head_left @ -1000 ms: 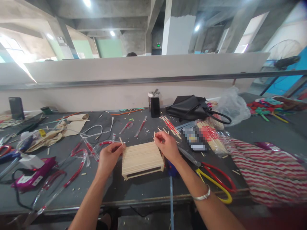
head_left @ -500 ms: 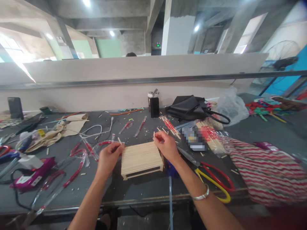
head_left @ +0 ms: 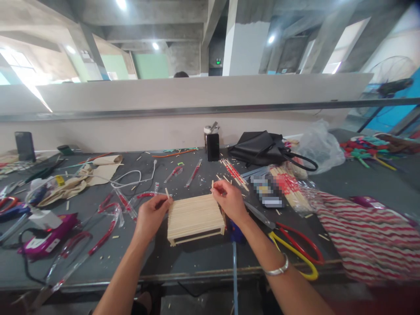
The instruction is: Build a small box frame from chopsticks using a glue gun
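A small rack-like model built of pale wooden sticks (head_left: 196,216) stands on the dark table between my hands, its top a row of sticks laid side by side. My left hand (head_left: 152,213) pinches a short upright wooden stick (head_left: 167,192) at the model's far left corner. At the far right corner, my right hand (head_left: 229,199) is closed on another short upright stick (head_left: 212,184), whose tip shows above the fingers. The lower ends of both sticks are hidden. Just right of the model lies a blue tool (head_left: 236,232), possibly a glue gun, partly behind my right forearm.
Scissors with red and yellow handles (head_left: 298,245) lie right of my forearm, near a striped cloth (head_left: 367,236). Bundled sticks (head_left: 292,190), a black bag (head_left: 259,148) and an upright phone (head_left: 213,147) are farther back. Plastic wrappers (head_left: 111,210) and a purple box (head_left: 49,238) lie left.
The whole view has shifted slightly, so everything appears a little farther right. Both hands keep their hold on the sticks, with no clear movement relative to the model.
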### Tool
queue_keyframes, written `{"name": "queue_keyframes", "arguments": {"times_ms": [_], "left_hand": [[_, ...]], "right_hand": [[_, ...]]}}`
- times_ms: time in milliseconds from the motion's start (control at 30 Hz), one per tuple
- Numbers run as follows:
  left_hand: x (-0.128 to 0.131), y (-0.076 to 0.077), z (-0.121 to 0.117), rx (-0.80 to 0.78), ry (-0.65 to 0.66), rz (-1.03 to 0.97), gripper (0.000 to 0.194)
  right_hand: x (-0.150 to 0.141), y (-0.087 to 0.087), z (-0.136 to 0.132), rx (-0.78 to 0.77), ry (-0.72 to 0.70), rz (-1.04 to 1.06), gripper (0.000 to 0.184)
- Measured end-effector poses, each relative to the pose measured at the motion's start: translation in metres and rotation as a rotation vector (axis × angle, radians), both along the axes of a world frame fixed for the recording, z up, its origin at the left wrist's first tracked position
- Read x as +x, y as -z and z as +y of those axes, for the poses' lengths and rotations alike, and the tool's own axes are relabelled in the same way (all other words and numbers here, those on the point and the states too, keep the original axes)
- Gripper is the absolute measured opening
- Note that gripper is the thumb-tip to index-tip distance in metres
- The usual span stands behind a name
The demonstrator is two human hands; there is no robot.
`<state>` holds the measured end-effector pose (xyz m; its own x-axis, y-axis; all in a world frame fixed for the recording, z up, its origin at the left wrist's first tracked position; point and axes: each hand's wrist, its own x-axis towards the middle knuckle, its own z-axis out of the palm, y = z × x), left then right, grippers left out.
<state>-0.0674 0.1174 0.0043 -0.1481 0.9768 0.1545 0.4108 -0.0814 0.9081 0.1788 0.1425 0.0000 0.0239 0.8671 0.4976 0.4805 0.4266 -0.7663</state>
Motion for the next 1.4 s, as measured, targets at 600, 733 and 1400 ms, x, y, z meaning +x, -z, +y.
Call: {"name": "queue_keyframes", "arguments": {"times_ms": [600, 733, 1400], "left_hand": [[0.062, -0.056, -0.055, -0.086, 0.279, -0.460, 0.024], [0.082, -0.057, -0.067, -0.333, 0.490, -0.681, 0.023], [0.124, -0.041, -0.072, -0.534, 0.707, -0.702, 0.026]], "right_hand": [[-0.012, -0.061, -0.067, -0.348, -0.307, 0.500, 0.015], [-0.011, -0.069, -0.088, -0.452, -0.361, 0.535, 0.017], [0.046, -0.047, -0.092, -0.578, -0.430, 0.441, 0.025]]}}
